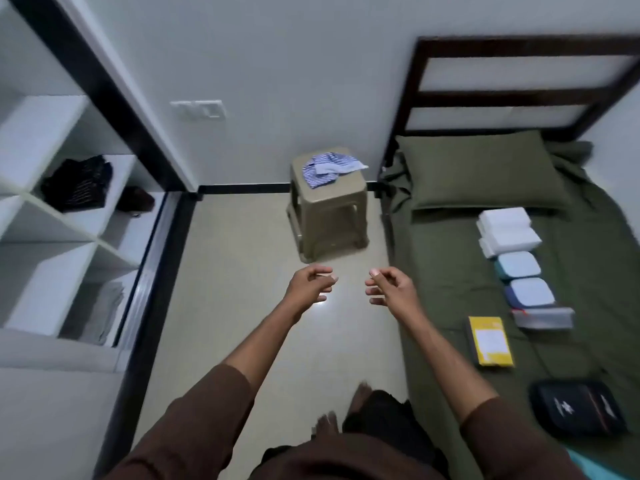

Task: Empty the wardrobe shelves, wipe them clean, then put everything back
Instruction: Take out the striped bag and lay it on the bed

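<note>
Beige floor tiles [242, 271] fill the centre, between the white wardrobe shelves [62, 220] at left and the green bed [450, 271] at right. Left hand [308, 284] and right hand [391, 287] hover over the floor, near each other, fingers loosely curled, holding nothing. Folded dark clothes [78, 183] and grey clothes [104, 311] lie on separate shelves. Boxes [505, 230], a yellow book [490, 341] and a black pouch [578, 412] lie on the bed. A striped cloth [329, 168] rests on the far plastic stool [327, 216].
</note>
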Motion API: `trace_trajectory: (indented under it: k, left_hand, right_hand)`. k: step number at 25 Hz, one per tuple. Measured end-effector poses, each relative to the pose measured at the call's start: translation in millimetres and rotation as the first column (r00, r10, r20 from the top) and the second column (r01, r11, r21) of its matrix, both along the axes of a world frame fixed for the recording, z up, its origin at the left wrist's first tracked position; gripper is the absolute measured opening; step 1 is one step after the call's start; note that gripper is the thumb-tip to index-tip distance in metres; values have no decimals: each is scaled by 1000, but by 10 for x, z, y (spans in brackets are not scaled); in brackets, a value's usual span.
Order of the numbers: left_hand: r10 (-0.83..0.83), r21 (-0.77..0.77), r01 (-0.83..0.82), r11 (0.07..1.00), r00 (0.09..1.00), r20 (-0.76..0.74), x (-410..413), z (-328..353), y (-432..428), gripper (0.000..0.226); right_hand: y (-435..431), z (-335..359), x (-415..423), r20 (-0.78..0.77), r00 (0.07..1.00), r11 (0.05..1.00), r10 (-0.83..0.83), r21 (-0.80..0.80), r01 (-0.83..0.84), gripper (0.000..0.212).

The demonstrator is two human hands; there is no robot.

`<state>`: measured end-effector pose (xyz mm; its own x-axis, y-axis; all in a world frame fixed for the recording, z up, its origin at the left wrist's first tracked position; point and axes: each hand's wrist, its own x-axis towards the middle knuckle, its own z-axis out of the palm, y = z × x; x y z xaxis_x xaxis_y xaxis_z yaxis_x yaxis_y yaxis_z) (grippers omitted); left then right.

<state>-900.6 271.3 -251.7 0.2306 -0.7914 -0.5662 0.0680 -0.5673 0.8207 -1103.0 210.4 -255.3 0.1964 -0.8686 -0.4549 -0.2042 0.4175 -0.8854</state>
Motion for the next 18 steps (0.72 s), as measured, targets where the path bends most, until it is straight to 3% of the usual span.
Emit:
trace_trajectory:
  k: [5, 10, 18]
  left_hand:
    - [298, -25, -298, 954, 954, -2, 1186, 8, 70, 27]
    - [526, -5, -527, 850, 849, 50, 2390, 125, -47, 24]
    - [728, -57, -727, 684, 686, -5, 3878, 303, -441, 24]
  right_hand:
    - [-450, 22, 1456, 41, 952, 953, 304, -11, -304, 21]
    - [-973, 32, 2927, 91, 875, 878, 476, 16, -479, 22]
    - [-1736, 192, 4848, 101, 759, 764, 643, -10, -646, 24]
